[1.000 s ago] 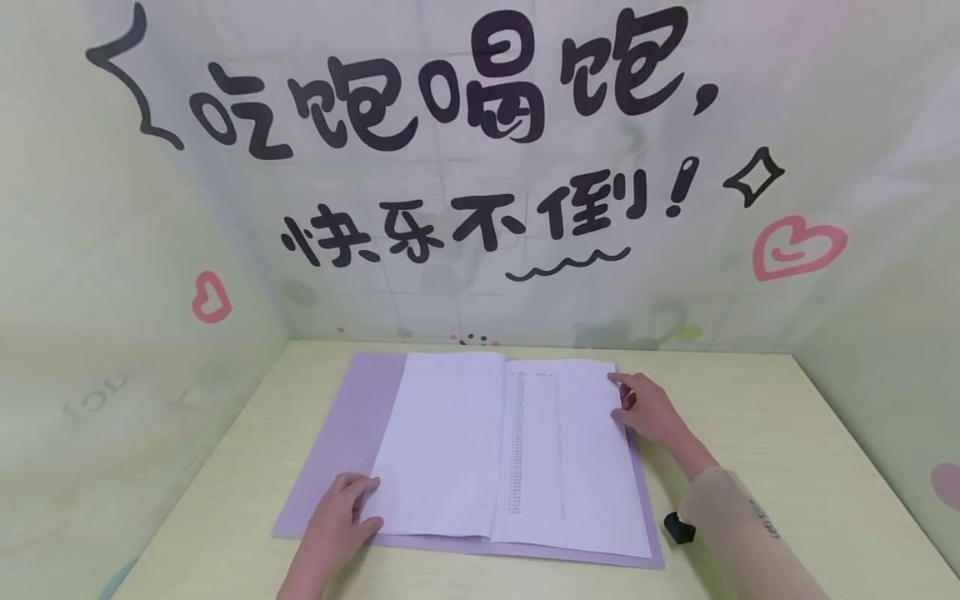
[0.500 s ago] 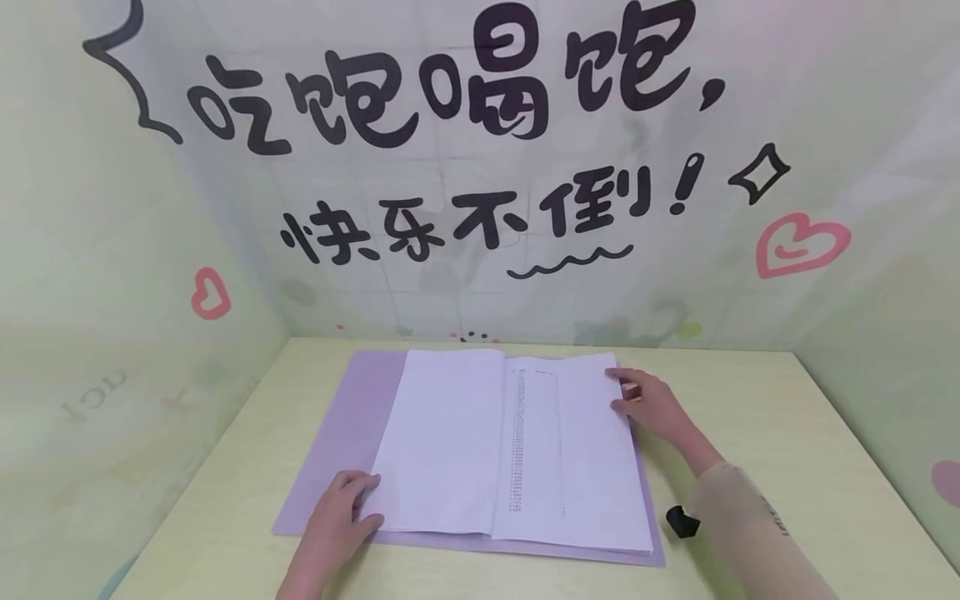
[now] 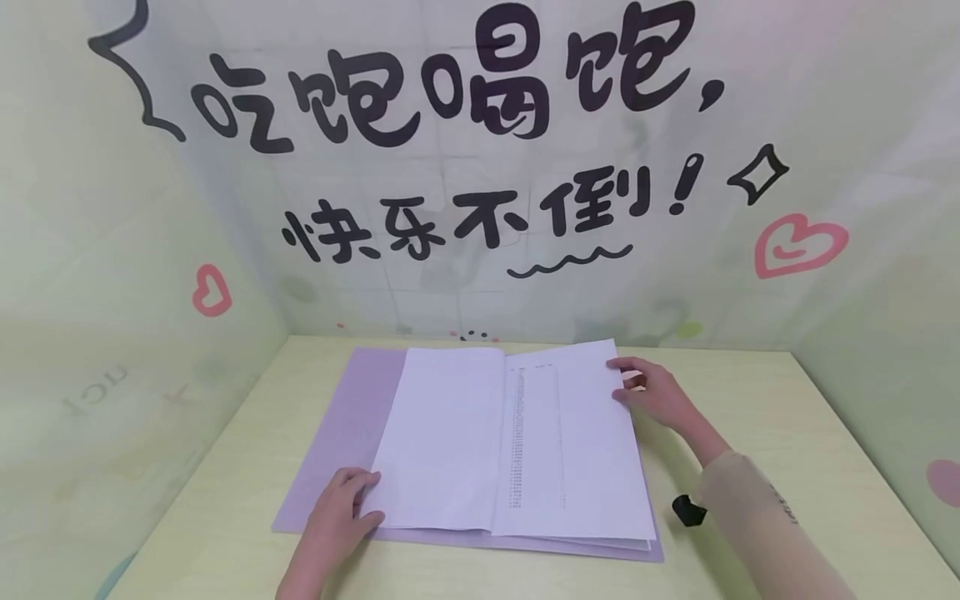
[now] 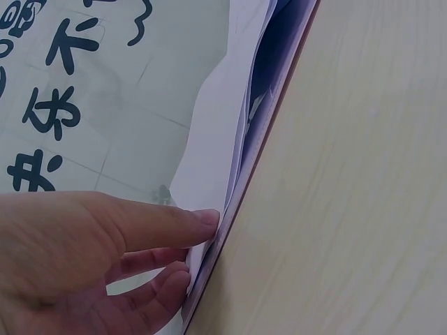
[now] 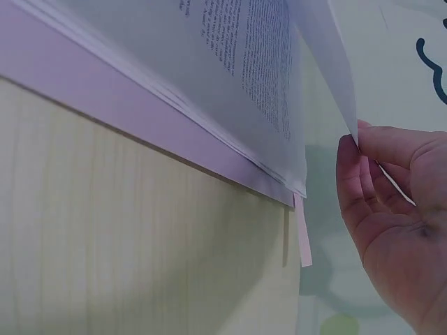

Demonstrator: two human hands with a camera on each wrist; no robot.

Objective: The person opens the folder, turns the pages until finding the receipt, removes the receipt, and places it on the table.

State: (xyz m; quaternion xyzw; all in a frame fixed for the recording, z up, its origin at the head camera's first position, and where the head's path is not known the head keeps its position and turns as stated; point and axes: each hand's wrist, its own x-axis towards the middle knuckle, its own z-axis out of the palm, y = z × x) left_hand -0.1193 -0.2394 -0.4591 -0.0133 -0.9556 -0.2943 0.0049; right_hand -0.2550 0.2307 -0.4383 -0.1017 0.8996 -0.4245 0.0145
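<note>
Already the book [image 3: 491, 467] lies open on the table [image 3: 787, 433]; the right hand [image 3: 662, 402] pinches the right page [image 3: 588, 450] by its right edge, lifted but not yet turned over, while the left hand [image 3: 337, 510] rests loosely at the near left corner of the left page [image 3: 442, 433].

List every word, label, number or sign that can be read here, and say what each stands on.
"吃饱喝饱," on the back wall, upper line.
"快乐不倒!" on the back wall, lower line.
Faint marks on the left wall: too blurred to read.
Print on the open book: too small to read.
Lettering on the right sleeve: too blurred to read.
</note>
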